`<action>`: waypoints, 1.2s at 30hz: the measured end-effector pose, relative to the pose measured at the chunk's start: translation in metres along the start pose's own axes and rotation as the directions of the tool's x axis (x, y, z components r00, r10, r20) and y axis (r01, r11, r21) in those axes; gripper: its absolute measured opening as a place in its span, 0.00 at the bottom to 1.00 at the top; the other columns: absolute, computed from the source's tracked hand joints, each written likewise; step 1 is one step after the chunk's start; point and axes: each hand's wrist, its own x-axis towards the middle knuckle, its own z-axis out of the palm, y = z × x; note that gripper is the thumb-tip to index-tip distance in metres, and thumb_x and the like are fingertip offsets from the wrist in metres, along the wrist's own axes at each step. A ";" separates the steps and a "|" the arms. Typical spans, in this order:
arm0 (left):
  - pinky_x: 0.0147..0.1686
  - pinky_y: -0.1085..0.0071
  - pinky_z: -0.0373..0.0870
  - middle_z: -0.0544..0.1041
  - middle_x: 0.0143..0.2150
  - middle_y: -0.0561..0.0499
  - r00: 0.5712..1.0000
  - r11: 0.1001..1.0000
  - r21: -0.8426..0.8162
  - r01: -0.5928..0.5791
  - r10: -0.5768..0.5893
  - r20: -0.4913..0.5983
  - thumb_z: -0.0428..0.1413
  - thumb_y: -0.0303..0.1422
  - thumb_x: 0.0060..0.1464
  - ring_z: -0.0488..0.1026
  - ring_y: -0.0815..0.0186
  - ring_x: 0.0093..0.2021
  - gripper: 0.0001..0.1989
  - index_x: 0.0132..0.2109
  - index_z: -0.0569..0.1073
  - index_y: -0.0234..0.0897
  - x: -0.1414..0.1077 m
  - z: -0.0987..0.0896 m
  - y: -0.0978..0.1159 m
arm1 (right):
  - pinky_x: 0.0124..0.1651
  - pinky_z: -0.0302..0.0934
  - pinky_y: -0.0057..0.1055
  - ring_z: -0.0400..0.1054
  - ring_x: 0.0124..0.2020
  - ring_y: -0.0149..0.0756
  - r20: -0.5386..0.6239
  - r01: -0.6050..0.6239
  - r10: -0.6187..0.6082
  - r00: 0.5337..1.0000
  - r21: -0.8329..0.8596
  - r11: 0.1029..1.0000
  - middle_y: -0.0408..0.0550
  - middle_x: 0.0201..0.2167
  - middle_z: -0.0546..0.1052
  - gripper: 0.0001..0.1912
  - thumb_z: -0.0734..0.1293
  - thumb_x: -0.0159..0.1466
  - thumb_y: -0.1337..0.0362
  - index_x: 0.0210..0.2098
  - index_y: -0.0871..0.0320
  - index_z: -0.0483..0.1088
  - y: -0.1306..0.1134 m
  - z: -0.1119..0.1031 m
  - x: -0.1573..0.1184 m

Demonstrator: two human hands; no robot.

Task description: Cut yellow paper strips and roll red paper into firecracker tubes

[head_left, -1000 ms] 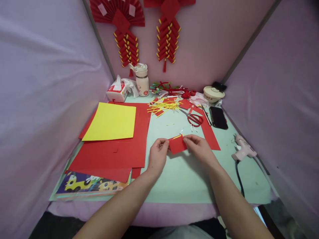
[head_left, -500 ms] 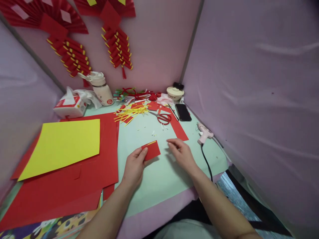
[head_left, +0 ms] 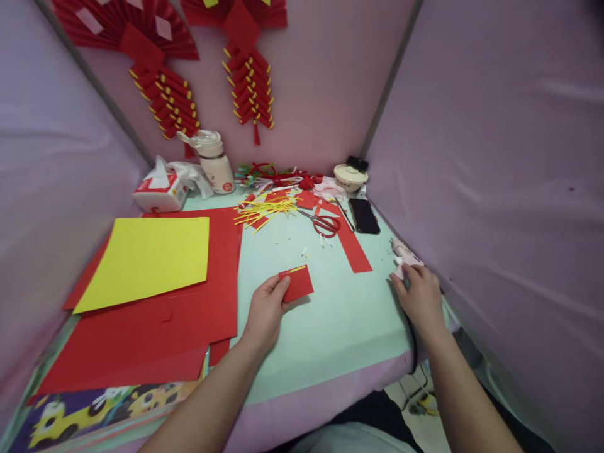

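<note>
My left hand [head_left: 265,311] pinches a small red card [head_left: 300,287] between thumb and fingers, over the middle of the table. Along the card's far edge runs a thin yellow strip [head_left: 299,269]. At the table's right side my right hand [head_left: 421,303] has its fingers closed around the handle of a pale pink glue gun [head_left: 404,251]. The hand hides most of the handle, and the gun's nozzle points to the far left. Its dark cord [head_left: 415,352] hangs down over the table edge.
Yellow strips [head_left: 267,209], red-handled scissors [head_left: 325,225], a long red paper strip [head_left: 355,250] and a phone [head_left: 363,216] lie toward the back. A yellow sheet [head_left: 151,261] rests on large red sheets [head_left: 141,352] at left. Behind stand a bottle [head_left: 218,170] and tissue pack [head_left: 161,195].
My right hand has moved right, from beside the red card to the glue gun, and closed on its handle. The left hand still holds the card. The view has shifted to the left.
</note>
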 end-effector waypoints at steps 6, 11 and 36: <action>0.42 0.59 0.80 0.81 0.41 0.42 1.000 0.997 -0.072 0.021 -0.021 -0.003 0.68 0.40 0.46 0.77 0.61 0.40 0.19 0.41 0.79 0.30 0.000 -0.003 0.000 | 0.51 0.59 0.48 0.66 0.47 0.55 -0.060 -0.006 0.005 0.998 -0.023 1.000 0.69 0.45 0.74 0.31 0.57 0.68 0.46 0.49 0.69 0.73 0.002 0.005 -0.002; 0.41 0.58 0.80 0.80 0.42 0.41 1.000 0.996 -0.086 0.020 -0.019 0.010 0.67 0.40 0.49 0.76 0.59 0.41 0.18 0.42 0.78 0.30 0.001 -0.005 -0.001 | 0.53 0.59 0.50 0.66 0.49 0.57 -0.046 -0.029 0.028 0.999 -0.014 0.999 0.69 0.46 0.73 0.33 0.56 0.68 0.44 0.50 0.69 0.74 0.000 0.005 -0.006; 0.38 0.70 0.71 0.79 0.33 0.50 0.978 0.984 0.095 -0.152 0.164 -0.132 0.66 0.44 0.47 0.75 0.65 0.35 0.18 0.37 0.75 0.35 0.008 -0.013 -0.001 | 0.31 0.56 0.29 0.64 0.27 0.33 0.650 -0.444 -0.379 0.659 0.743 0.501 0.42 0.24 0.73 0.15 0.66 0.61 0.51 0.30 0.57 0.71 -0.186 -0.016 0.049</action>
